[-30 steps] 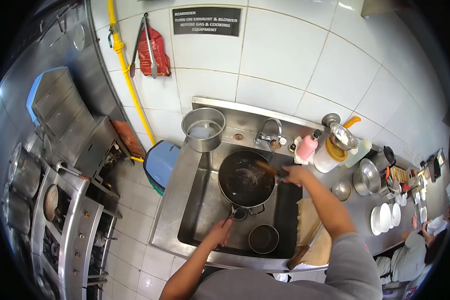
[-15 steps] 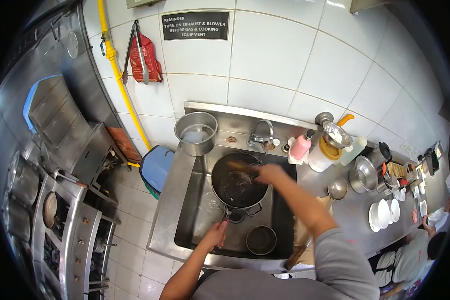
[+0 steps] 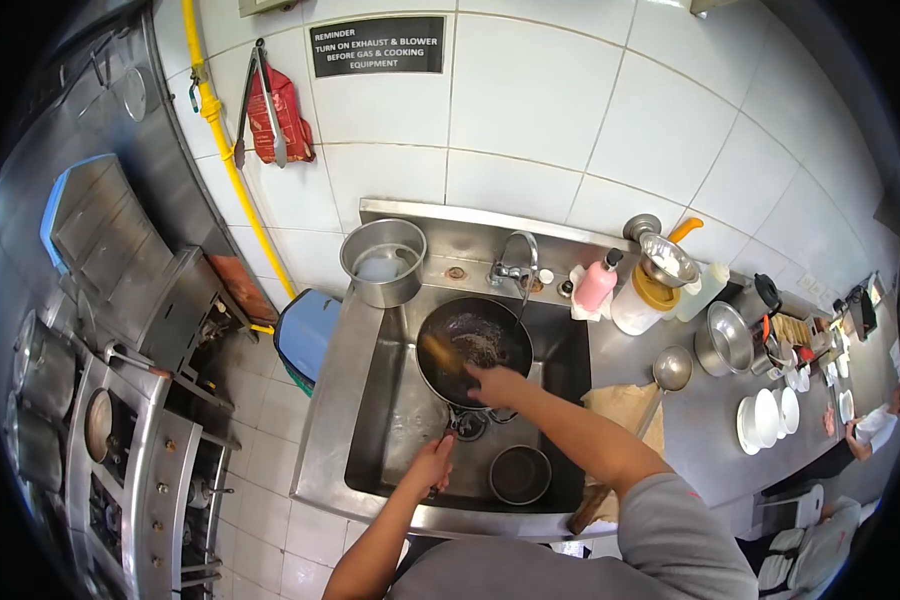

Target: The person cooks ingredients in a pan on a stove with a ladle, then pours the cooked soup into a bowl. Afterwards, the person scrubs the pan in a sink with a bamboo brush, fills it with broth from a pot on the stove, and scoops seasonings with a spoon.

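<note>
A dark wok [image 3: 515, 340] sits tilted in the sink [image 3: 390, 400], with suds and dark residue inside it. My left hand [image 3: 431, 466] is closed round the wok's long handle at the front of the sink. Inside the wok, my right hand [image 3: 494, 387] grips a yellow-brown scrubbing tool [image 3: 438, 351]; motion blurs it, so its exact kind is unclear. Behind the wok stands the faucet [image 3: 520, 258], and a thin stream seems to fall from it into the wok. A small round pan [image 3: 520, 475] lies on the sink floor, nearest my right forearm.
A metal pot [image 3: 383, 265] stands on the sink's back left corner. To the right are a pink soap bottle [image 3: 597, 283], a ladle [image 3: 672, 368], a brown cloth [image 3: 625, 410] and white bowls [image 3: 762, 425]. A stove [image 3: 140, 470] is at left; another person [image 3: 875, 430] is far right.
My right hand has moved down and left within the wok, carrying the scrubbing tool toward the near-left wall. My left hand stays on the handle. The view has shifted slightly.
</note>
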{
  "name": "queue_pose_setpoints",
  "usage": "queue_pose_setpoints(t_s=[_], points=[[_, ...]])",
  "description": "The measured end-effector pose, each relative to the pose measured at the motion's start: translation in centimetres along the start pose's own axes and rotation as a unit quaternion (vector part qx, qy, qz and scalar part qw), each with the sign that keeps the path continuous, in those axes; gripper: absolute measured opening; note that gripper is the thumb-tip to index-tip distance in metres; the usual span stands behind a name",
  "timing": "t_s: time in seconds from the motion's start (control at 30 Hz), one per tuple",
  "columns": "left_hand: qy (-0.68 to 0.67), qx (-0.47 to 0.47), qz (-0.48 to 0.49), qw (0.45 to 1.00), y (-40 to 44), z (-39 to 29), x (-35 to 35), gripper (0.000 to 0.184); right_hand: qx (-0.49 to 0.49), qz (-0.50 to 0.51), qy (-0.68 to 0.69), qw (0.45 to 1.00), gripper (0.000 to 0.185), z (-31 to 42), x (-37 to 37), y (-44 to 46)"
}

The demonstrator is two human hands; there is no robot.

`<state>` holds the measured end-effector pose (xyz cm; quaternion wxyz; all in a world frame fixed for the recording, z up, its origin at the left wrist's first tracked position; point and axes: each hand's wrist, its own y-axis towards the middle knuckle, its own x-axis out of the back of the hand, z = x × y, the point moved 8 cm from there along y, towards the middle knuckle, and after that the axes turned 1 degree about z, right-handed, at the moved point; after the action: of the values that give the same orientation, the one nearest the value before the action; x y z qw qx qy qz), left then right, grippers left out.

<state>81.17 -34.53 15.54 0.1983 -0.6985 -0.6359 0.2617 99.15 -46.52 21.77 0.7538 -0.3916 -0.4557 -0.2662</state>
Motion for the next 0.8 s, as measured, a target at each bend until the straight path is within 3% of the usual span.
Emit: queue_pose_setpoints(t_s=[0.07, 0.13, 0.2, 0.27, 0.33, 0.47, 0.53, 0.6, 0.67, 0.73, 0.8], points=[[-0.001, 0.006, 0.000, 1.000, 0.1, 0.6, 0.1, 0.042, 0.034, 0.116, 0.089, 0.989, 0.071, -0.5, 0.3, -4.7], [0.003, -0.035, 0.021, 0.999, 0.6, 0.9, 0.1, 0.040, 0.035, 0.230, 0.080, 0.969, 0.073, -7.1, -0.2, -7.0], [0.016, -0.030, 0.013, 0.999, 0.2, 0.6, -0.4, 0.040, -0.137, 0.256, 0.052, 0.956, 0.064, -10.7, 5.7, -9.2], [0.032, -0.021, 0.004, 0.999, -0.2, 1.1, -0.5, 0.039, -0.129, 0.014, -0.128, 0.983, 0.060, -13.2, 9.5, -4.8], [0.015, -0.023, -0.017, 0.999, 0.3, 0.7, -0.5, 0.040, -0.120, -0.058, -0.083, 0.988, 0.060, -7.8, 9.7, -3.7], [0.007, -0.017, 0.000, 1.000, 0.1, 0.3, -0.8, 0.041, -0.075, -0.052, 0.167, 0.982, 0.069, -2.4, -2.5, -0.2], [0.005, -0.016, -0.003, 1.000, 0.5, 1.4, -0.2, 0.041, -0.012, 0.036, 0.150, 0.988, 0.070, -1.4, -3.7, -3.5], [0.019, -0.025, 0.003, 1.000, 0.7, 1.8, 0.1, 0.041, 0.117, 0.083, 0.031, 0.989, 0.068, -4.6, -3.7, -6.1], [0.033, -0.027, 0.006, 0.999, 0.6, 2.5, 0.5, 0.041, -0.141, 0.296, 0.138, 0.935, 0.073, -7.1, 3.2, -11.6], [0.045, -0.015, 0.007, 0.999, 0.7, 2.9, 0.8, 0.041, -0.203, 0.216, 0.001, 0.955, 0.072, -11.8, 6.1, -8.7], [0.036, -0.016, 0.003, 0.999, 0.4, 2.3, 0.4, 0.041, -0.141, 0.060, -0.105, 0.982, 0.066, -11.1, 6.6, -3.4]])
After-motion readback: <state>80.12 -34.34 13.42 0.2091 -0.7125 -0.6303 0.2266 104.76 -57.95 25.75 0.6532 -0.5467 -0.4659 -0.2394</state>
